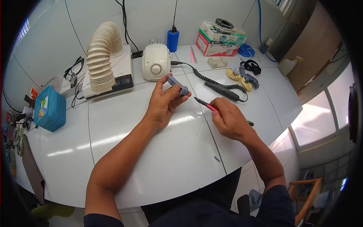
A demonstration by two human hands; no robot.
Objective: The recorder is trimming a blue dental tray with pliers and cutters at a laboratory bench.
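My left hand (163,100) is raised over the white table, its thumb and fingers closed on a small grey dental model (178,85). The piece is held tilted, and the fingers cover part of it. To the right, my right hand (231,119) is wrapped round a slim tool (206,104) with a red handle and a dark, pointed tip. That tip points toward the grey model but stays apart from it. Whether the tool is a cutter or a knife, I cannot tell. Small grey scraps, among them a short strip (216,159), lie on the tabletop (166,170).
A white box with a ribbed hose (100,56) stands at the back left, beside a cream control unit (156,62). A corded black handpiece (222,91) lies behind my right hand. Farther right sit yellow dental models (239,78); a blue basket (50,109) stands left.
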